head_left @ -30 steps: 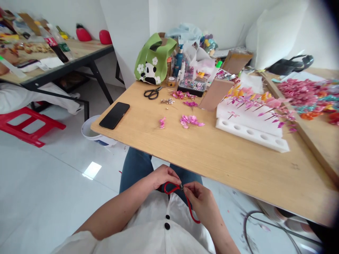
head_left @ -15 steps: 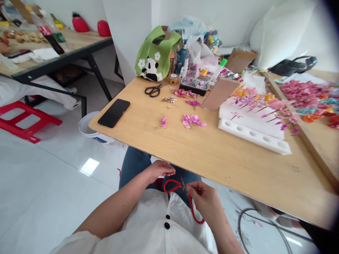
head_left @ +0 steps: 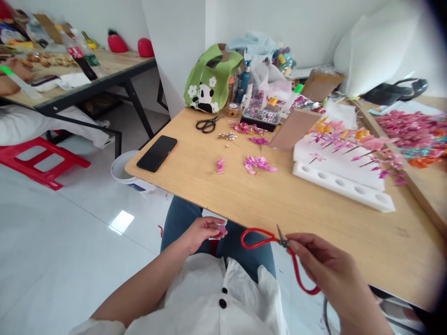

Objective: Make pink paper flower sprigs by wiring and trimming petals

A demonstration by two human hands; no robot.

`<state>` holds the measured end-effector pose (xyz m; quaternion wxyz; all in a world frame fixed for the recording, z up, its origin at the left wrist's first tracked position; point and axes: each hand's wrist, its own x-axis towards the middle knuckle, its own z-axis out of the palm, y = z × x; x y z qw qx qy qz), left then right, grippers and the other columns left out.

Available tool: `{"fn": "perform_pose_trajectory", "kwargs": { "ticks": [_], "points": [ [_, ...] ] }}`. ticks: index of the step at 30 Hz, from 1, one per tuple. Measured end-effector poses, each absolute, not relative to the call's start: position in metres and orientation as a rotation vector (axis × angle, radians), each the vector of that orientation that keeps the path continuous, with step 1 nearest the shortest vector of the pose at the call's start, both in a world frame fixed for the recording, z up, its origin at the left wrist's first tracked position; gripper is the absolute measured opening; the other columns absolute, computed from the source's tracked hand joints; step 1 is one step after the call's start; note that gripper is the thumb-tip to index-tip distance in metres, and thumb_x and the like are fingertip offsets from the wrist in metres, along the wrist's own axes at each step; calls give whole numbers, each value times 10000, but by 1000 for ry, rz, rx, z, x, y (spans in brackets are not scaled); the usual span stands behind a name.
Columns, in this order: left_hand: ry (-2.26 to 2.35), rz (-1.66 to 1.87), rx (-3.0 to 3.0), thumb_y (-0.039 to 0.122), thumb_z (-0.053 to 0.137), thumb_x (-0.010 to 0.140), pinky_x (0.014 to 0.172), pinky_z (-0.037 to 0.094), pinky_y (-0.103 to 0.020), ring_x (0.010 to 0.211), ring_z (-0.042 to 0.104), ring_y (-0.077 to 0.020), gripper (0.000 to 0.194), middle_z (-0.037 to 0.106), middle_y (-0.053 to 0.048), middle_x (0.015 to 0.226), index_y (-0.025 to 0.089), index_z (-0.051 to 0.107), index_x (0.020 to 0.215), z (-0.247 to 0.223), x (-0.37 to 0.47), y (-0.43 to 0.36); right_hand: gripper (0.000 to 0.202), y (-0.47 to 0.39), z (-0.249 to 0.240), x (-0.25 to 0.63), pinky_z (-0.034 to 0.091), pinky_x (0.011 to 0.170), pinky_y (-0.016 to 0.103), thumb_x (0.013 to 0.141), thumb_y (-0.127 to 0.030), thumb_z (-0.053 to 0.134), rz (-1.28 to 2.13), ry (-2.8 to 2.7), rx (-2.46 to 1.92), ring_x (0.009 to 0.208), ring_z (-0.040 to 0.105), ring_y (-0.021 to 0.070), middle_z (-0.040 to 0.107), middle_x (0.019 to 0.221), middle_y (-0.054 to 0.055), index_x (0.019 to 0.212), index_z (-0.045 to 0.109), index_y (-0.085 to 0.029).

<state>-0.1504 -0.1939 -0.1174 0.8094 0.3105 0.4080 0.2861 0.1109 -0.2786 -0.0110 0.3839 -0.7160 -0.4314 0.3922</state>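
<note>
Extending between the hands [head_left: 323, 263], right-held red-handled scissors [head_left: 283, 243].

The left forearm [head_left: 150, 284] slants up and inward from the lower left, its wrist [head_left: 185, 244] fairly straight. The left hand [head_left: 204, 232] is bent in a light pinch, thumb and fingers pointing toward the right. From the lower right, the right forearm [head_left: 366, 311] reaches up and inward; the right hand [head_left: 324, 260] (the one looking larger in this view) shows its back, with thumb and forefinger pinched together and pointing left. The two hands are well apart.
</note>
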Motion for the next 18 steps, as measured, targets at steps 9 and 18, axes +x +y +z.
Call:
{"fn": "perform_pose_trajectory", "kwargs": {
  "ticks": [9, 18],
  "points": [
    [766, 632, 799, 252, 750, 724, 734, 492, -292, 756, 671, -177, 219, 731, -104, 810, 109, 700, 882, -55, -145, -209, 430, -202, -37, 159, 476, 548, 321, 743, -495, 611, 707, -1370, -1925, 573, 601, 196, 688, 690, 72, 1003, 639, -154],
    [768, 664, 790, 293, 757, 701, 671, 495, -304, 676, 664, -177, 216, 725, -99, 777, 117, 667, 787, -17, -111, -200, 260, -232, -6, 99, 462, 772, 364, 872, -436, 526, 648, -1598, -1704, 861, 585, 244, 659, 897, 92, 869, 670, -220]
  ]
}}
